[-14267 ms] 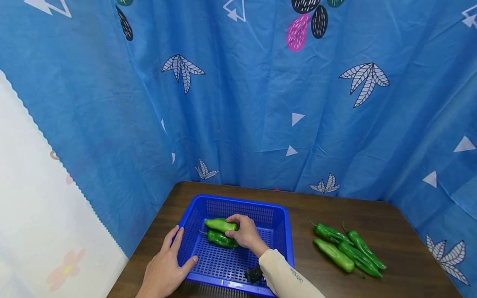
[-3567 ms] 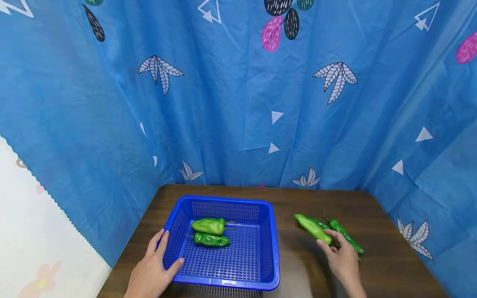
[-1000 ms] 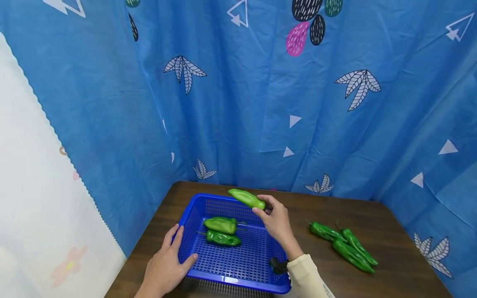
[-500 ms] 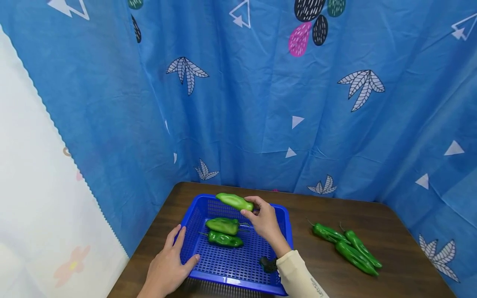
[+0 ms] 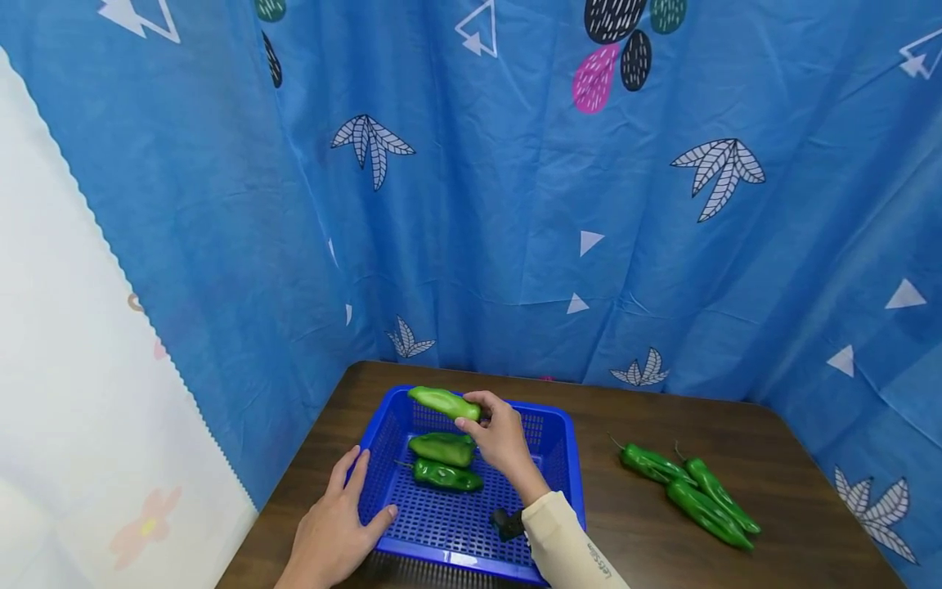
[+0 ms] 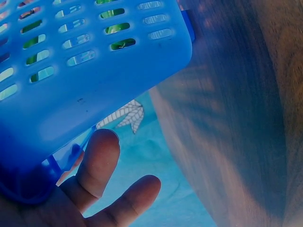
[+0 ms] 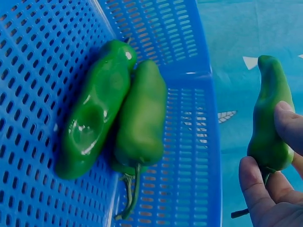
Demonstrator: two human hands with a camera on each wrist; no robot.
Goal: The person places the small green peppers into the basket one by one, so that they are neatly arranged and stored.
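Observation:
My right hand (image 5: 500,433) pinches a light green pepper (image 5: 440,402) by its stem end, above the back part of a blue plastic basket (image 5: 574,483). In the right wrist view that pepper (image 7: 271,106) is beyond the basket's rim. Inside the basket lie a dark green pepper (image 5: 445,475) and a lighter pepper (image 5: 441,448) side by side; a second stem and a bit of green show under the lighter one. My left hand (image 5: 334,523) rests at the basket's left front corner, fingers spread and fairly straight, touching the rim. The left wrist view shows its fingers (image 6: 99,161) beside the wall.
Three dark green peppers lie together on the wooden table (image 5: 633,540) right of the basket, one (image 5: 708,514) in front. A blue patterned curtain (image 5: 515,204) hangs behind the table. White cloth (image 5: 88,368) hangs at the left.
Over the last second my right hand has carried the light green pepper leftward and slightly lower over the basket. Earlier it gripped this pepper at the table pile. The left hand stays at the rim.

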